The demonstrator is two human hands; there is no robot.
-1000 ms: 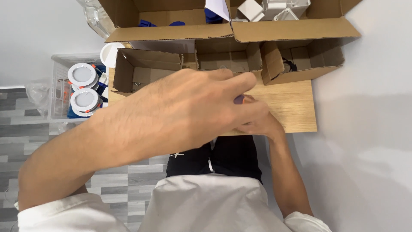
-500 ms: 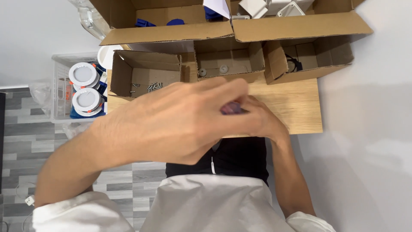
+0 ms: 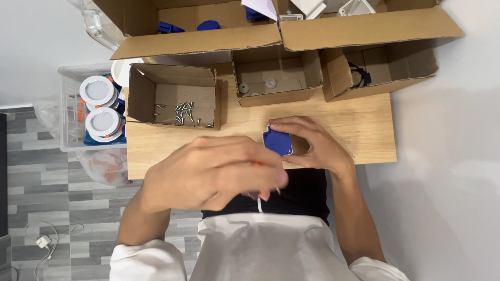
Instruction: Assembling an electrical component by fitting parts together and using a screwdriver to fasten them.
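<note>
Our right hand (image 3: pixel 312 145) has its fingers clamped on a small blue plastic square part (image 3: pixel 277 142) over the wooden surface (image 3: pixel 359 130); our left hand (image 3: pixel 213 171) has fingers pinched together on a thin orange-handled tool (image 3: pixel 258 163).

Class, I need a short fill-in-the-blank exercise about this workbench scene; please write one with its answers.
1. The right hand holds a small ____ plastic part.
2. The open cardboard box nearest the round white lamps contains loose metal ____.
3. The wooden table carries ____ small open cardboard boxes in a row.

Missing words: blue; screws; three
</note>
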